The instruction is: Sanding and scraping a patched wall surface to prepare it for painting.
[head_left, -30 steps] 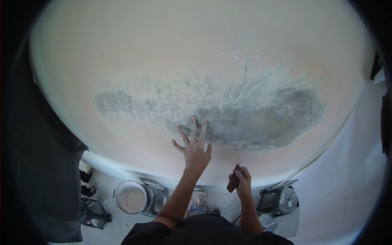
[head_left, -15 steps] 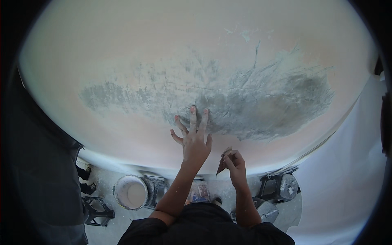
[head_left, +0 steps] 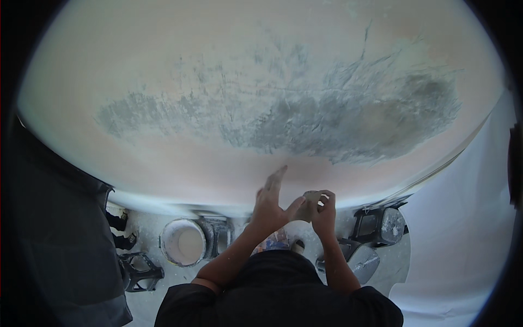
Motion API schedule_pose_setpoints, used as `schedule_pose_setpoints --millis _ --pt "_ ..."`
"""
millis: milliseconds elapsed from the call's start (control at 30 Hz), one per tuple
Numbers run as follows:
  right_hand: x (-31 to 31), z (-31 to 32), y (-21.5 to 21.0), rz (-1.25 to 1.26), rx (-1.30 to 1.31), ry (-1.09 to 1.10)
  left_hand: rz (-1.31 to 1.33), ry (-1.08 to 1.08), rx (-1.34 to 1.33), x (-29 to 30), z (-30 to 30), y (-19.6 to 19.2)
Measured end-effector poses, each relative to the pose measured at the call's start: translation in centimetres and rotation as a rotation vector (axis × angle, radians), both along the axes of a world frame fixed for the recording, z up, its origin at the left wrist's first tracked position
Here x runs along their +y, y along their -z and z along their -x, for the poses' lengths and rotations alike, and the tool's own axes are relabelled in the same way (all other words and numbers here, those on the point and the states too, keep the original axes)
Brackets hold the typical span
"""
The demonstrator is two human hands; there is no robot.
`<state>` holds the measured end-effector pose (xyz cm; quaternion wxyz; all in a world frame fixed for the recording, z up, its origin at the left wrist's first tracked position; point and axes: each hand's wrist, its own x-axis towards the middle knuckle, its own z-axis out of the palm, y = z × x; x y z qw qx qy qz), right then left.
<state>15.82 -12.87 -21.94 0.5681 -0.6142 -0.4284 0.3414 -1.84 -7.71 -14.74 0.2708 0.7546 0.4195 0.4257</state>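
My left hand (head_left: 271,204) is raised with fingers straight, its thumb touching the small tan pad (head_left: 311,197) that my right hand (head_left: 325,210) pinches. Both hang just below the pinkish wall (head_left: 180,163), which carries a wide grey scuffed patch (head_left: 338,117). On the floor beneath stand a white bucket (head_left: 184,242) and a dark stool (head_left: 139,270).

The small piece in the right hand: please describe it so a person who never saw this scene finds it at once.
Start at the big pale wall with the grey scraped patch. Below the patch's lower edge, the two hands meet; the right hand pinches a small tan piece, folded like sandpaper. It is the only thing held, while the white bucket and dark stools stand on the floor.
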Motion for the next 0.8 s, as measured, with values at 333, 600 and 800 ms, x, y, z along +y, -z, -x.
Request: schedule_pose_setpoints --millis 333,600,800 --pt "1.4 6.4 4.7 0.066 0.132 -0.342 0.71 0.11 -0.082 -1.8 6.6 11.1" --pt "0.3 6.7 6.3 0.185 -0.055 -0.431 0.66 0.061 -0.08 -2.6 8.5 15.8" --pt "-3.3 6.0 9.8 0.219 -0.066 -0.284 0.77 0.198 -0.096 -2.7 5.3 16.8"
